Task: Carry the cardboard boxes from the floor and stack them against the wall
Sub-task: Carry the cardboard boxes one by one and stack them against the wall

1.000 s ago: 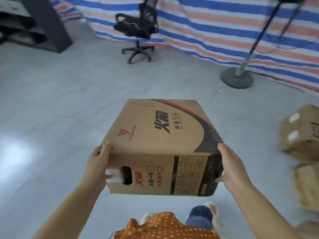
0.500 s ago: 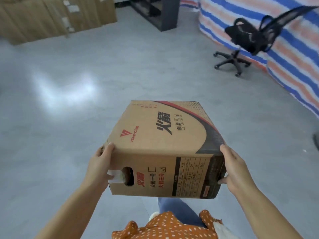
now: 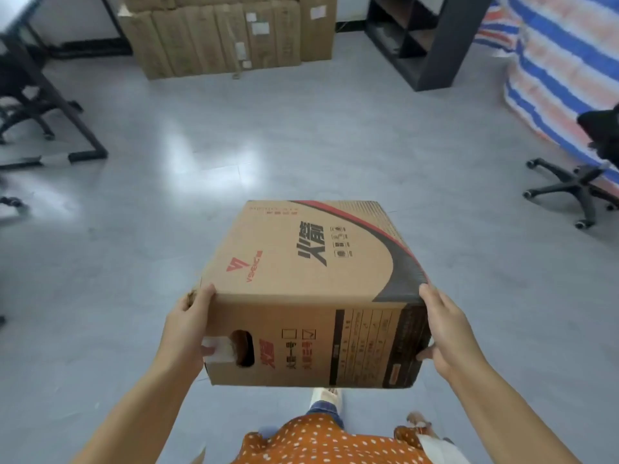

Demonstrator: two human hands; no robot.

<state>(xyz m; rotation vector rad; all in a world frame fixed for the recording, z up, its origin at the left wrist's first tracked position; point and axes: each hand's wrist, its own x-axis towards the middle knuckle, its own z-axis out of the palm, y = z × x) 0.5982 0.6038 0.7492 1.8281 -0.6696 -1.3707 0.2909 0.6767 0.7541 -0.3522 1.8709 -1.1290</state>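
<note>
I have the printed cardboard box [image 3: 311,293] carried in front of my chest, clear of the grey floor [image 3: 140,249], with one hand on each short side. My left hand [image 3: 187,324] grasps the near-left corner: the thumb lies up on the top edge and the fingers curl round the side, next to the oval carry hole and a scrap of white tape. My right hand [image 3: 447,333] clamps the near-right corner the same way, thumb on top, fingertips wrapped under the dark-printed end. Both hands are equally near; neither leads.

The relation that matters is the heading. The stacked brown cartons [image 3: 227,38] against the far wall sit at about eleven o'clock from the box, well apart from it across open floor. The box's long axis runs away from me, pointing roughly at twelve to one o'clock, so I judge it needs a slight swing left on the way in.

A dark shelving unit [image 3: 425,45] stands at one o'clock, an office chair [image 3: 582,175] at three, a black bench frame [image 3: 63,105] at nine.
</note>
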